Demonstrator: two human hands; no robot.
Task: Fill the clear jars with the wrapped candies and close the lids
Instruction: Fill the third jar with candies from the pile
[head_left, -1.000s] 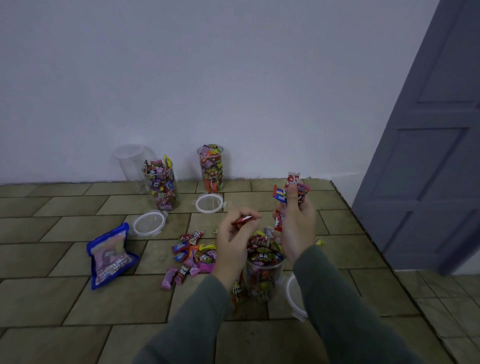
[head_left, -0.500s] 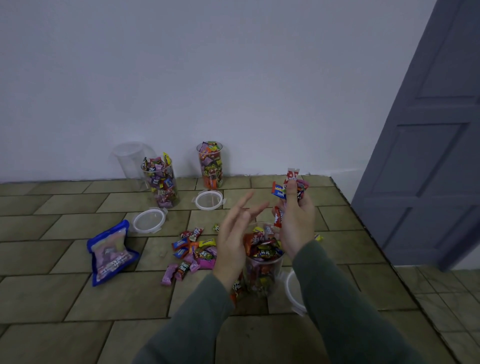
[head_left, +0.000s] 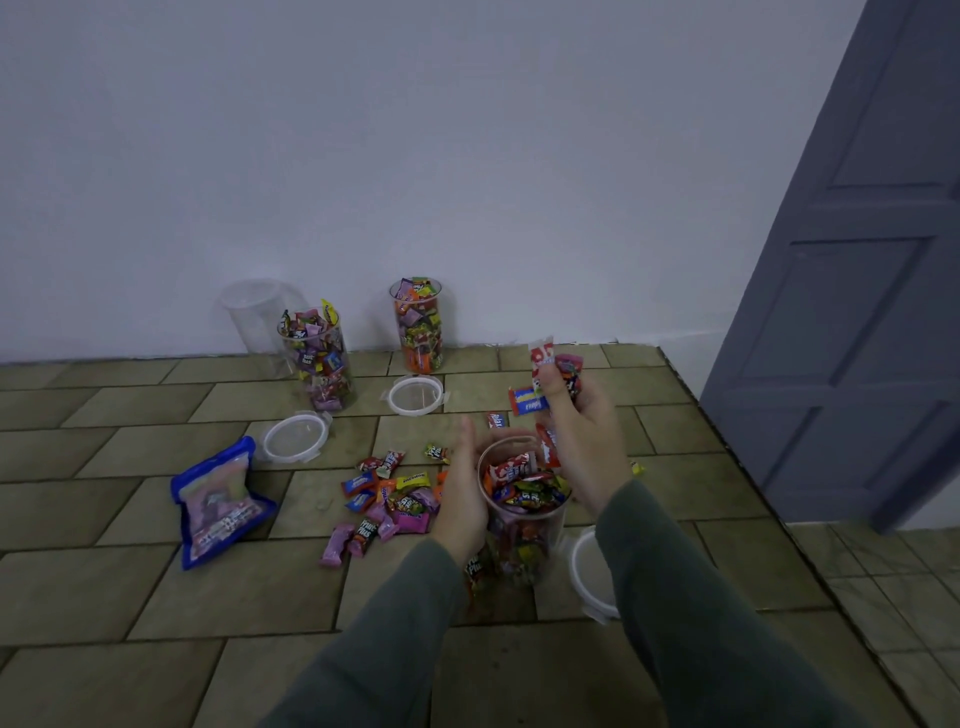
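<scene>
Clear plastic sits nearest us: the open jar (head_left: 522, 512), standing upright on the tiled floor (head_left: 130, 597) between our two green sleeves and filled nearly to its rim with wrapped candies. Our left hand (head_left: 460, 499) lies against the jar's left side with fingers straight, reaching up past the rim and holding nothing. Our right hand (head_left: 584, 441) hovers just beyond and right of the jar mouth, its fingers clenched around a bunch of candies (head_left: 553, 384) whose red, blue and pink wrappers stick out above the thumb. A white-rimmed lid (head_left: 587, 571) lies flat on the floor just right of the jar, partly behind our right sleeve. Left of the jar a loose pile of candies (head_left: 387, 499) is scattered on the tiles, and farther left a blue candy bag (head_left: 218, 501) lies flat. Beyond these, two more lids (head_left: 293, 436) rest on the floor. Near the wall stand two filled jars (head_left: 317, 358), both uncovered, and an empty jar (head_left: 254, 322) sits behind the left one, against the wall's base.
</scene>
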